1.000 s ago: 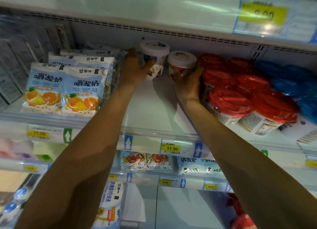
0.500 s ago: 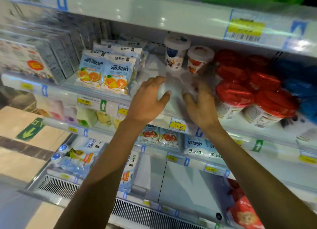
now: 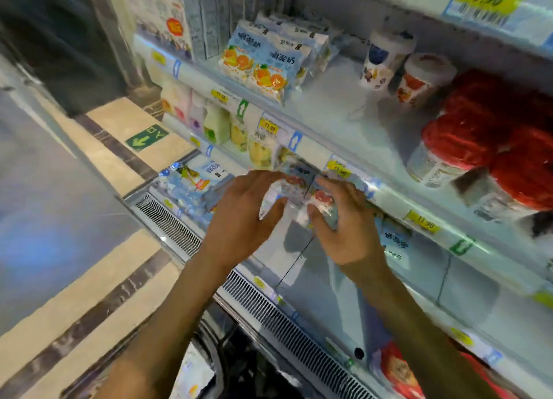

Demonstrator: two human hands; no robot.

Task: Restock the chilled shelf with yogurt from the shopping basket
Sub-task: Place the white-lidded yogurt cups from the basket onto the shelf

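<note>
While both hands hang in front of the shelf's front edge, neither one grasps anything: the left hand (image 3: 239, 219) is relaxed, fingers loosely spread and thumb out, and the right hand (image 3: 348, 223) mirrors it, with the palms turned toward each other across a narrow gap. Through that gap show blurred fruit-print pouches (image 3: 296, 186) on the tier below, just under a yellow price tag (image 3: 338, 169) on the rail. Up on the chilled shelf (image 3: 326, 111), well apart from the hands, two yogurt cups stand upright side by side near the back: a blue-labelled cup (image 3: 384, 60) on the left and a red-labelled cup (image 3: 423, 78) just beside it on the right. Red-lidded tubs (image 3: 466, 135) crowd the shelf to their right, and orange-print pouches (image 3: 258, 66) lie to their left, with bare shelf between. Low down between the forearms sits a dark basket (image 3: 239, 365), too blurred to tell what it holds. A green arrow sign (image 3: 146, 137) marks the floor at left.
</note>
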